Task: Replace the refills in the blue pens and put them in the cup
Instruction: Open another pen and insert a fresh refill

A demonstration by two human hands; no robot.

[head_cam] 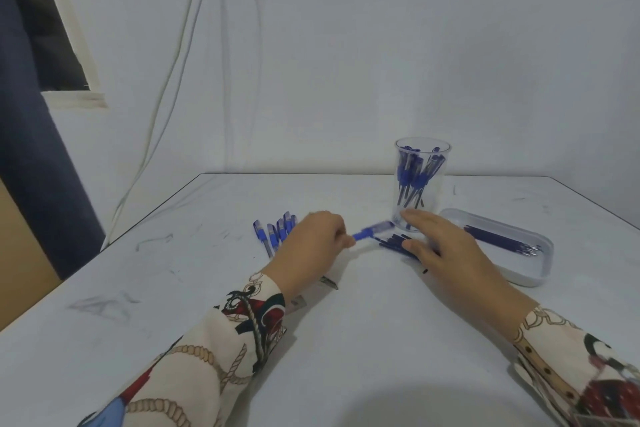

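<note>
Head view: scuffed white table against pale wall, cables hanging.

Clear plastic cup, scuffed matt white table

On the white table, the left hand pinches a blurred blue pen pointing toward two o'clock at the clear plastic cup of blue pens. The right hand hovers with fingers relaxed over loose dark refills.
</note>
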